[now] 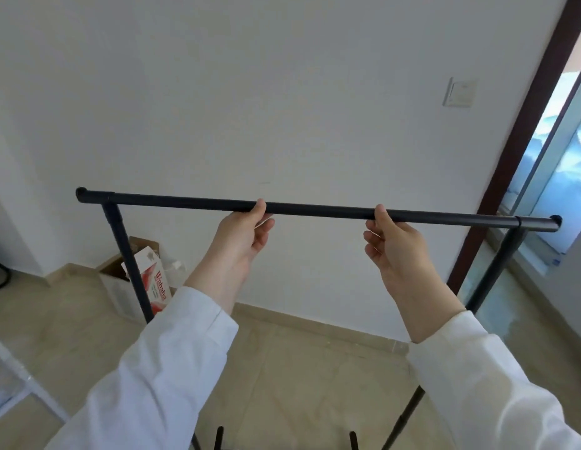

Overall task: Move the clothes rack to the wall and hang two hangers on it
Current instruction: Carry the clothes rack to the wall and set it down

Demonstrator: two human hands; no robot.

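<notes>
A black metal clothes rack [318, 210] stands in front of me, its top bar running across the view close to the white wall [250, 92]. My left hand [245, 235] grips the bar left of its middle, thumb over the top. My right hand [391, 243] grips the bar right of its middle in the same way. The rack's left post [126, 254] and right post [500, 264] run down to the tiled floor. No hangers are in view, and the bar carries nothing.
An open cardboard box [120, 287] with a red-and-white carton [156, 280] sits on the floor by the wall, behind the left post. A dark brown door frame [510, 151] and glass door are at the right. A white shelf frame [26, 381] stands at the lower left.
</notes>
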